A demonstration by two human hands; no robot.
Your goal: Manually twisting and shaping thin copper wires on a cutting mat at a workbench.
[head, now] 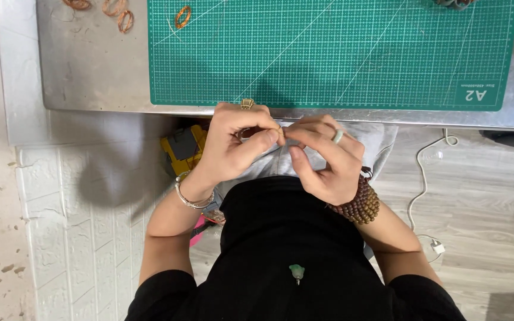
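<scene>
Both hands meet at frame centre, just below the worktop (90,71) edge, pinching a tiny piece (282,132) between their fingertips. The left hand (233,145) and right hand (322,157) grip it from either side, equally near; its shape and axis are too small to tell

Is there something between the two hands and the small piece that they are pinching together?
Nothing visible. The left hand and right hand meet fingertip to fingertip on the small piece, just below the edge of the green cutting mat. The piece itself is mostly hidden.
</scene>
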